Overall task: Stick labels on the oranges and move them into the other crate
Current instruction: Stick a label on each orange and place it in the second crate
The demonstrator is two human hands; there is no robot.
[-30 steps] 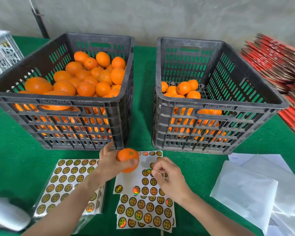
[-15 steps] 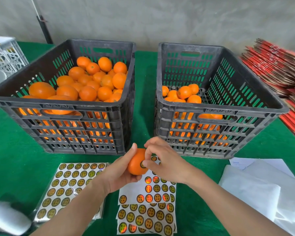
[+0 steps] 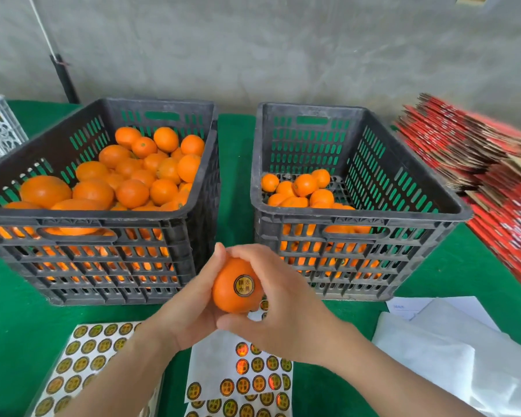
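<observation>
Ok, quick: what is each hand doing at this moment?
Left hand: holds the orange, cupped round its left side.
Right hand: grips the same orange, fingers over the top, thumb below.

- Single wide-angle view from the person's head, facing forward and down onto the green worktop (image 3: 18, 311)
- Left hand (image 3: 190, 314) and right hand (image 3: 286, 314) close below; left crate (image 3: 103, 224), right crate (image 3: 358, 219) just beyond, wall (image 3: 283, 55) farthest
</observation>
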